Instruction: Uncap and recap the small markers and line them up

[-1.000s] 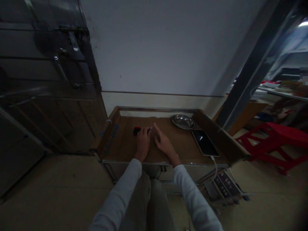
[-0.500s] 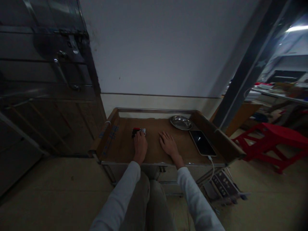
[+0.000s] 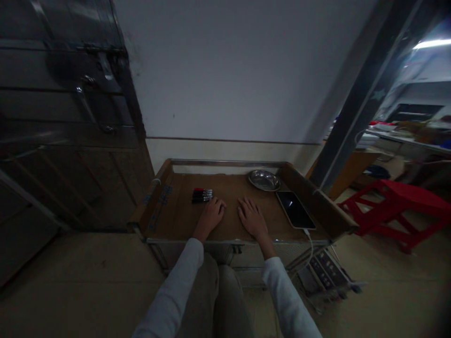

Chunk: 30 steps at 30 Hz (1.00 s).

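A small row of pens or markers (image 3: 202, 195) with red and dark caps lies side by side on the brown table top (image 3: 183, 216), left of centre. My left hand (image 3: 210, 215) rests flat on the table just right of and below them, fingers loosely spread, holding nothing. My right hand (image 3: 252, 218) lies flat beside it, palm down with fingers apart, empty.
A metal dish (image 3: 264, 180) sits at the table's back right, with a phone (image 3: 295, 209) on a white cable next to it. The table has raised wooden side rails (image 3: 150, 199). A power strip (image 3: 327, 272) lies on the floor, a red stool (image 3: 394, 206) stands right, a metal door left.
My left hand let go of the pens and drew back from them. My right hand lowered and now lies flat on the table.
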### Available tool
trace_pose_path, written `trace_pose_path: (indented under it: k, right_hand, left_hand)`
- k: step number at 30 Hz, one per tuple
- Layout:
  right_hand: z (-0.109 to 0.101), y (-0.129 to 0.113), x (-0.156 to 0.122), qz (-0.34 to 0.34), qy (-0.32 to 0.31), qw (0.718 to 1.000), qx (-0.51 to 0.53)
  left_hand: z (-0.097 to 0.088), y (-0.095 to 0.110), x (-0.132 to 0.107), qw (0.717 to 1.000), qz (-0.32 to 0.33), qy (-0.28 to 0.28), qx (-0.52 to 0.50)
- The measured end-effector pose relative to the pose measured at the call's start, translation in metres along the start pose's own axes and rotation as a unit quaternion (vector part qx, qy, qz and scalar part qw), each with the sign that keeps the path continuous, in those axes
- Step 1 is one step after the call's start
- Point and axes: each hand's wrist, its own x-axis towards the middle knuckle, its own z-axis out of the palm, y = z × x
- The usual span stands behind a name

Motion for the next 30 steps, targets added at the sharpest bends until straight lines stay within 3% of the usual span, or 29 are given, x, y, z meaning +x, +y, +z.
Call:
trace_pose_path:
  k: [25, 30]
  right_hand:
    - [0.003, 0.002, 0.001, -0.004, 0.012, 1.0, 0.022]
    - [0.003, 0.002, 0.0, -0.01, 0.018, 1.0, 0.023]
  left_hand:
    - [0.001, 0.0, 0.001, 1.0, 0.001, 0.001, -0.013]
    - [-0.01, -0.004, -0.005, 1.0, 0.008, -0.003, -0.016]
